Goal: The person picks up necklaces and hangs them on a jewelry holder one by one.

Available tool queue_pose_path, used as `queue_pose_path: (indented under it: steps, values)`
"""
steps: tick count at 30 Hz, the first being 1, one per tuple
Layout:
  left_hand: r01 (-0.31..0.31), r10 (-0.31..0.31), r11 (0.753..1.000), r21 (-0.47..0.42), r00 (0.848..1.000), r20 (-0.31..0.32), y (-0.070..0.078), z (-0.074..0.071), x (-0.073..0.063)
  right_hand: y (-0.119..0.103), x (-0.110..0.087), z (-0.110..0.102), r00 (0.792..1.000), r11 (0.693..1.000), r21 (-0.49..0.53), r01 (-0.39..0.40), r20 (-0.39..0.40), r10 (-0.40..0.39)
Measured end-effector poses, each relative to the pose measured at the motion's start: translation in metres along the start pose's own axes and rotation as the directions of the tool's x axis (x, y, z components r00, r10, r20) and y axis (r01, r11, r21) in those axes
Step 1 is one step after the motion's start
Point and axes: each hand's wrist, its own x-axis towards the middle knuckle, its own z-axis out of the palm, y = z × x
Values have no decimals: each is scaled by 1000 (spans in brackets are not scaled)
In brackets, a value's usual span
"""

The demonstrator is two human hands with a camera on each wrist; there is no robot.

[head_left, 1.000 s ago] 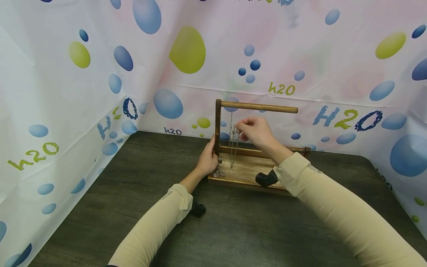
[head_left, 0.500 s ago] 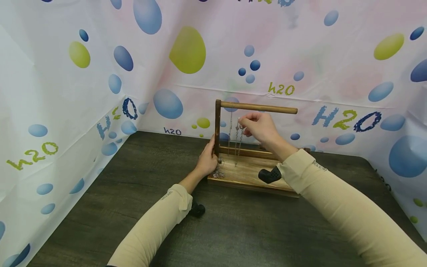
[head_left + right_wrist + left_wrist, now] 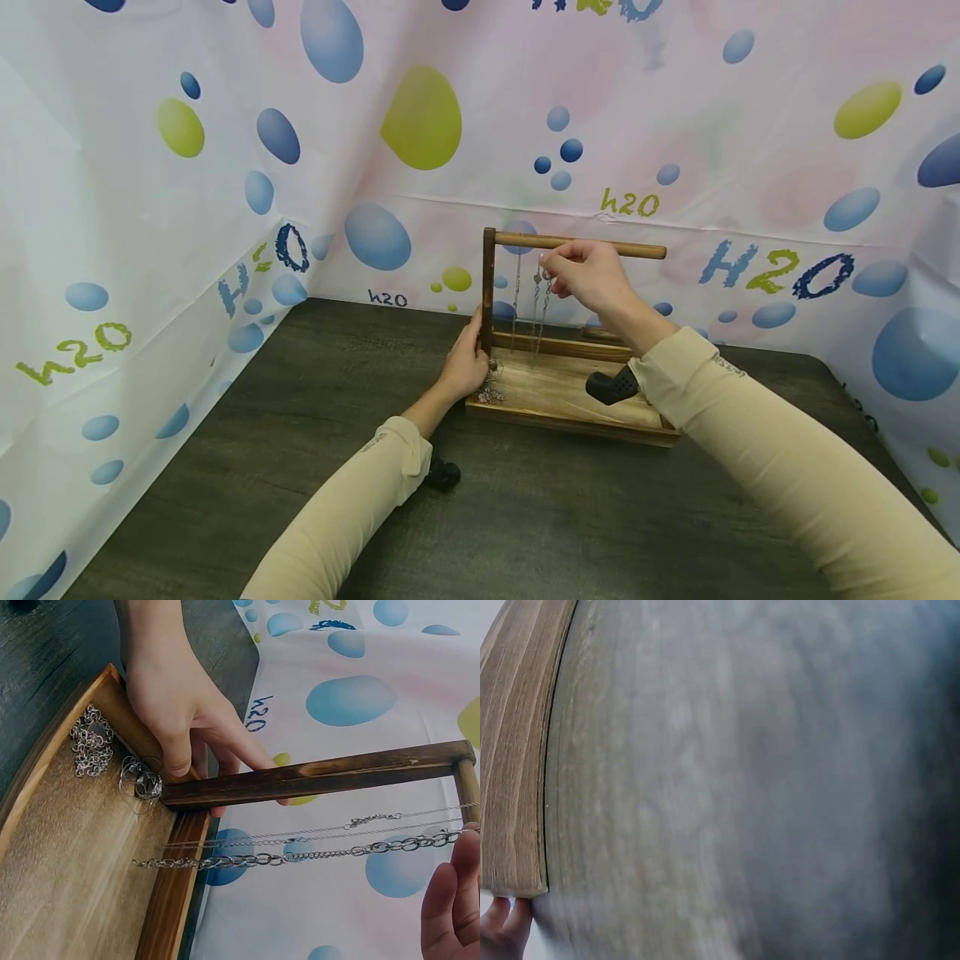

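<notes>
A wooden jewelry stand (image 3: 488, 283) has an upright post, a top bar and a tray base. My left hand (image 3: 465, 367) grips the foot of its post, thumb in front and fingers behind, as the right wrist view shows. Close to the top bar, my right hand (image 3: 592, 279) pinches a thick silver chain necklace (image 3: 322, 855), which hangs down toward the tray. Left of it, a thinner silver chain (image 3: 517, 300) hangs from the bar. A pile of silver chain (image 3: 94, 742) and a tangle of thin silver loops (image 3: 142, 784) lie in the tray's left corner.
The stand rests on a dark wood-grain table (image 3: 555, 517). Right behind it rises a white backdrop (image 3: 465, 125) with blue and green bubbles. Black wrist-camera mounts (image 3: 611, 387) stick out below both wrists.
My right hand has moved up and slightly right, raising the thick chain necklace toward the top bar. My left hand has stayed on the post.
</notes>
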Motion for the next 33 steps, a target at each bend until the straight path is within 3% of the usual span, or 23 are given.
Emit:
queue_pose_path:
  steps: [33]
  values:
    - [14,-14,999,29,1000,2,1,0,1,6,-6,-26,999,999,-37,-22,-34,21]
